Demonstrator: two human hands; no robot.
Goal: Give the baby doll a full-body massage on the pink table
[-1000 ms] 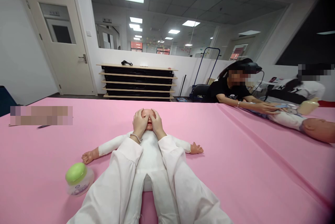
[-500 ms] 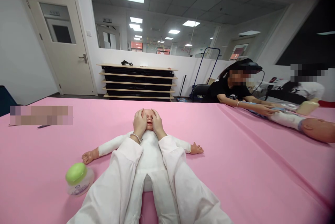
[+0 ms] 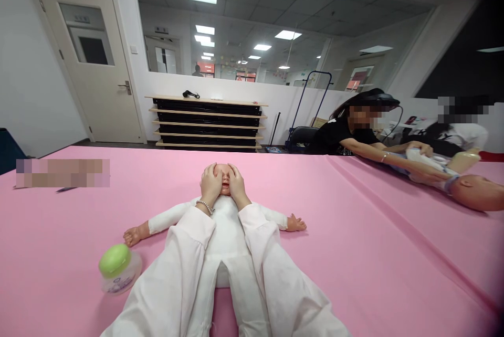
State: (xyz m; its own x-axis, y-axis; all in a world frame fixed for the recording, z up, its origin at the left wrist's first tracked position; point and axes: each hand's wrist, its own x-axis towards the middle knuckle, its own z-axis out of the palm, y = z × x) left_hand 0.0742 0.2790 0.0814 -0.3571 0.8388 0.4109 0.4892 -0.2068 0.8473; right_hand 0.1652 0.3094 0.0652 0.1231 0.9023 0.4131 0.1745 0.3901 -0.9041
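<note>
A baby doll (image 3: 225,229) with a white cloth body lies on its back on the pink tabletop, head away from me and arms spread wide. My left hand (image 3: 211,183) cups one side of the doll's head, a beaded bracelet on its wrist. On the opposite side, my right hand (image 3: 237,185) curves around the cheek and temple. Both thumbs rest on the face near the eyes, and the nose and open mouth show between them. Left of the doll stands a clear jar (image 3: 121,274) with a green lid.
At the right, a co-worker (image 3: 338,132) in black leans over another doll (image 3: 474,192), with a pale bottle (image 3: 464,161) close by. Further back sits a second person in white. Beyond the pink-covered table (image 3: 354,253) are stacked black-and-wood boards (image 3: 208,122) and a blue trolley handle (image 3: 311,101).
My hands stay around the doll's head with hardly any shift. The co-worker's arms have reached further right, along the other doll's body toward its head.
</note>
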